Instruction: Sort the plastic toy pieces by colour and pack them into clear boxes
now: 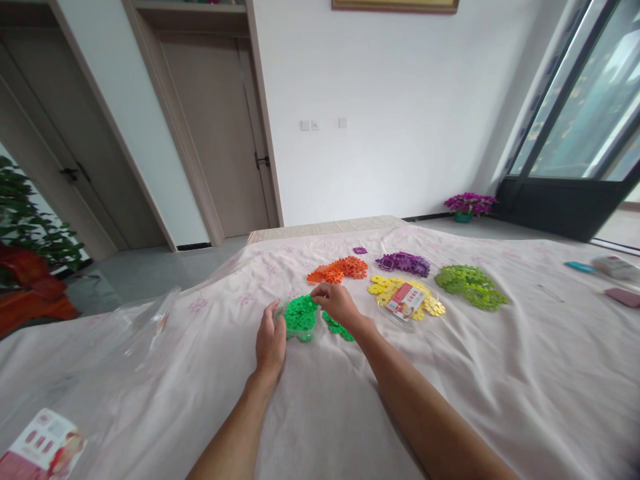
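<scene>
My left hand (271, 339) grips the left side of a clear plastic box (306, 339), which is heaped with green snowflake-shaped plastic discs (300, 313). Over the box's right rim, my right hand (339, 305) has its fingers pinched at the edge of the heap, with a green disc at the fingertips. Its thumb side is partly hidden. More loose green discs (339, 328) lie on the cloth just right of the box, partly under my right wrist.
On the cloth-covered surface (200, 373) lie piles of orange discs (345, 268), purple discs (404, 263), yellow discs (430, 305) and lime discs (470, 285). A clear labelled lid (404, 301) rests on the yellow pile. Clear plastic packaging (120, 340) spreads at left.
</scene>
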`<state>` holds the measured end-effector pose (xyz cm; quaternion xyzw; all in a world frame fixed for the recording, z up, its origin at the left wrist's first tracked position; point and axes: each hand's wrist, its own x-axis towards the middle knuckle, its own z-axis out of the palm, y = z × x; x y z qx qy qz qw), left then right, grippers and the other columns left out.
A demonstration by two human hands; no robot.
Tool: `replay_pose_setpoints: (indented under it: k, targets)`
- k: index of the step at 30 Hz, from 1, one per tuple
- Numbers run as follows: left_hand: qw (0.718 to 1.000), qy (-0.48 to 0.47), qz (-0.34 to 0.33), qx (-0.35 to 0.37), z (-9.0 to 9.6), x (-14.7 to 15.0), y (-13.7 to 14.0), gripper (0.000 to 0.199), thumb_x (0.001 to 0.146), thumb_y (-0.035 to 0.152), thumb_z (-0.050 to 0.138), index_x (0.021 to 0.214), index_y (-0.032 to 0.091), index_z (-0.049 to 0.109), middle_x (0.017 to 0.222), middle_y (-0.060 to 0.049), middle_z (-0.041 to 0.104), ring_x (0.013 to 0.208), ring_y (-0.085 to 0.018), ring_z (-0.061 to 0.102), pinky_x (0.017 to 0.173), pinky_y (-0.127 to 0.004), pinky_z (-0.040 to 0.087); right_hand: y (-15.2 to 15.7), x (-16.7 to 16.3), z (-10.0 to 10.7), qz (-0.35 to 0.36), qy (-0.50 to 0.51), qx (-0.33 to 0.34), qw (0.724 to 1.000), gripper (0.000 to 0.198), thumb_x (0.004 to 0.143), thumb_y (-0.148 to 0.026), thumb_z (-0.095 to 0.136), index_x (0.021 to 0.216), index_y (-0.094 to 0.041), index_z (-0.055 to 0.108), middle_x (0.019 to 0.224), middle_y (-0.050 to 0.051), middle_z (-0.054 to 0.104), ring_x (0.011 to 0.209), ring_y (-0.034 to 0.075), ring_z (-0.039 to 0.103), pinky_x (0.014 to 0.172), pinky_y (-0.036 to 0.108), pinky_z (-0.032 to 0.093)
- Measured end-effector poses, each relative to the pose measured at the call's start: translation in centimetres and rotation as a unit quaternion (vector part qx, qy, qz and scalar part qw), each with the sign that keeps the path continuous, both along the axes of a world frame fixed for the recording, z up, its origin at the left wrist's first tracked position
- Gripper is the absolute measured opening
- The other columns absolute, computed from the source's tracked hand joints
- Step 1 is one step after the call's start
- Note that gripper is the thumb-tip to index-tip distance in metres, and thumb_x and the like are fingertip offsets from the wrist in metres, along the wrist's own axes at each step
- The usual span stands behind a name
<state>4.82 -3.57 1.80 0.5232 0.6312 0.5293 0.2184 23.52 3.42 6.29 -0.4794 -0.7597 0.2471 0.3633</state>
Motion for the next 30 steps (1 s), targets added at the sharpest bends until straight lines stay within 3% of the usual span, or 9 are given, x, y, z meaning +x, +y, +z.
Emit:
replay_pose_setpoints:
  k: [5, 9, 12, 18, 22, 30]
  targets:
    - [1.0, -0.001, 0.007, -0.001, 0.1, 0.1, 0.0, 0.042, 0.089, 0.03, 0.044, 0.13, 0.025, 0.05, 0.131, -0.007, 0.06, 0.123, -0.023, 0.055, 0.104, -0.037, 0.042, 0.7, 0.8, -0.4, -0.062, -0.001, 0.015, 0.998, 0.018, 0.081, -0.023, 0.062, 0.096, -0.022, 0.072, 0.102, 0.003, 0.072, 0.083, 0.016, 0.067, 0.074, 0.024, 0.049]
    - [1.0, -0.004, 0.004, -0.006, 0.2, 0.1, 0.0, 0.041, 0.089, 0.03, 0.043, 0.129, 0.024, 0.05, 0.131, -0.007, 0.06, 0.122, -0.023, 0.055, 0.105, -0.037, 0.042, 1.1, 2.1, -0.1, -0.126, -0.053, 0.006, 0.991, 0.025, 0.08, -0.02, 0.061, 0.103, -0.021, 0.071, 0.099, 0.004, 0.072, 0.084, 0.016, 0.066, 0.072, 0.024, 0.046]
    - [1.0, -0.005, 0.0, -0.008, 0.2, 0.2, 0.0, 0.041, 0.09, 0.03, 0.043, 0.13, 0.024, 0.049, 0.132, -0.008, 0.059, 0.124, -0.023, 0.054, 0.106, -0.037, 0.041, 1.0, 3.1, 0.2, -0.105, -0.132, -0.039, 0.985, 0.03, 0.073, -0.023, 0.068, 0.103, -0.02, 0.071, 0.092, 0.003, 0.072, 0.084, 0.017, 0.065, 0.068, 0.023, 0.043]
    - [1.0, -0.013, -0.008, -0.004, 0.1, 0.2, -0.1, 0.041, 0.09, 0.03, 0.043, 0.131, 0.024, 0.049, 0.132, -0.008, 0.059, 0.124, -0.023, 0.054, 0.105, -0.038, 0.042, 0.8, 4.2, 0.4, -0.028, -0.243, -0.129, 0.961, 0.041, 0.061, -0.037, 0.078, 0.101, -0.026, 0.073, 0.1, 0.002, 0.072, 0.088, 0.019, 0.065, 0.064, 0.023, 0.041]
    - [1.0, -0.013, -0.008, -0.003, 0.1, 0.1, -0.1, 0.041, 0.09, 0.031, 0.043, 0.13, 0.024, 0.049, 0.131, -0.008, 0.06, 0.123, -0.023, 0.055, 0.105, -0.039, 0.042, 1.1, 4.7, 0.3, 0.002, -0.276, -0.147, 0.95, 0.052, 0.055, -0.037, 0.08, 0.105, -0.026, 0.072, 0.102, 0.002, 0.072, 0.088, 0.02, 0.065, 0.063, 0.023, 0.041]
    - [1.0, -0.007, -0.007, -0.001, 0.2, 0.1, -0.2, 0.041, 0.091, 0.031, 0.043, 0.13, 0.024, 0.049, 0.132, -0.007, 0.059, 0.124, -0.023, 0.054, 0.107, -0.039, 0.041, 1.1, 4.9, -0.1, -0.026, -0.282, -0.13, 0.95, 0.054, 0.053, -0.035, 0.081, 0.104, -0.025, 0.07, 0.098, 0.003, 0.071, 0.086, 0.02, 0.064, 0.06, 0.023, 0.038]
